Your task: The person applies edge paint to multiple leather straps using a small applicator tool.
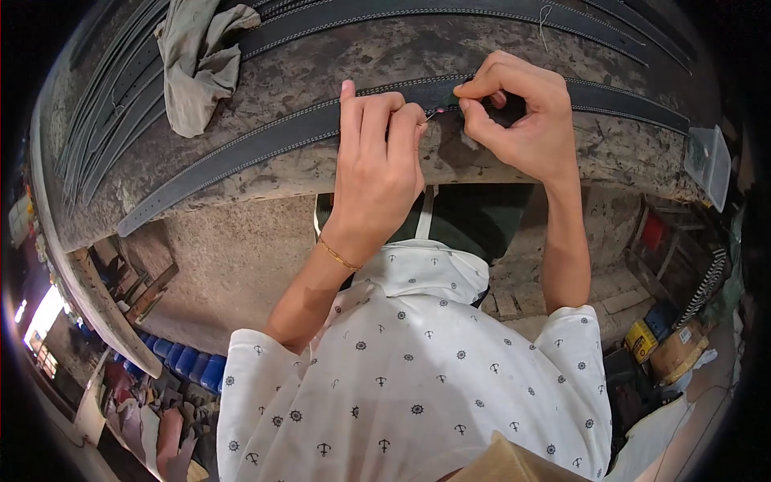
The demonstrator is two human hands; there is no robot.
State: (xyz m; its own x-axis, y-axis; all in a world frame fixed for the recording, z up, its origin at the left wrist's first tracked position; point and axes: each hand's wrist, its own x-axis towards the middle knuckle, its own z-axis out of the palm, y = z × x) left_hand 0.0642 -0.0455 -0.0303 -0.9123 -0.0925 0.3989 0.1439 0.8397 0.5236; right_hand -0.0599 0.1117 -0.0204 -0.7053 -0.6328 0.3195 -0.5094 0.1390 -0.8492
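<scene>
A long black leather strap (297,136) with white stitching along both edges lies curved along the near side of the worn table. Over its middle, my left hand (380,149) has its fingers bent and pinched around a small thin tool with a reddish spot near its tip. Just right of it, my right hand (522,112) holds thumb and forefinger together at the strap; what they pinch is too small to make out. The two hands are close but apart.
A crumpled grey cloth (197,68) lies at the upper left beside several stacked straps (120,120). More straps run along the far side, with a loose thread (544,24). A clear plastic box (708,165) sits at the table's right end. Blue containers (189,361) stand below left.
</scene>
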